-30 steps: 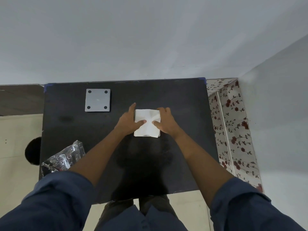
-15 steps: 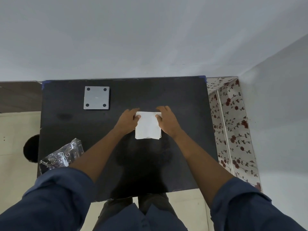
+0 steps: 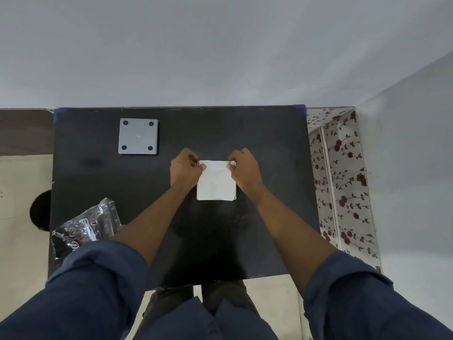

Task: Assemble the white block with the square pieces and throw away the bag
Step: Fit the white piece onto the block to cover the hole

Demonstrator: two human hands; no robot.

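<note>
Both hands are working at the middle of the black bench [image 3: 257, 133], seen from above. The left hand [image 3: 185, 169] is pinching the far left corner of a white bag [image 3: 215, 185], its fingers [image 3: 196, 159] curled tight onto the edge, and the right hand [image 3: 246, 168] is doing the same at the far right corner, so the top edge of the bag is being held between them while the rest of it is lying flat on the bench, its near edge pointing toward the person. Whether the bag is holding anything inside cannot be told from this view. A grey square plate [image 3: 138, 136] with a dark hole at each of its four corners is lying flat toward the far left of the bench, well apart from the hands. A crumpled clear plastic packet [image 3: 88, 227] with dark contents and a small label is sitting at the near left edge of the bench, partly hidden by the dark blue sleeve [image 3: 98, 273] of the left arm. A floral-patterned cloth [image 3: 343, 187] is hanging just beside the right side of the bench.
</note>
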